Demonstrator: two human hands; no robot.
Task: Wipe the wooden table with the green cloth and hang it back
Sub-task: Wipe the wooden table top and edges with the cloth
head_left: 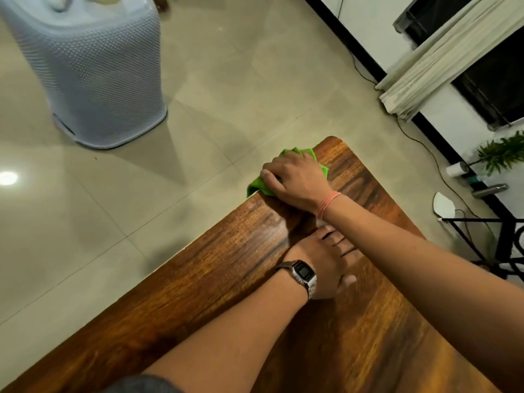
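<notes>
The left hand [323, 268] lies flat and open on the tabletop [198, 302], bracing. Beyond it, toward 12 o'clock, the right hand [295, 177] presses down on the bunched green cloth [259, 186] at the far edge. Another outward stroke could drag the overhanging cloth onto the floor [198, 109].

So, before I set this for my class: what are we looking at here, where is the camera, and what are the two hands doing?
There is no machine here, just a person. The one picture comes from a camera worn on their head, looking down. The right hand, with a thread at its wrist, presses a bunched green cloth on the far edge of the wooden table; its grip cannot be seen clearly. The left hand, wearing a watch, rests flat on the wood. A white basket stands on the tiled floor.
</notes>
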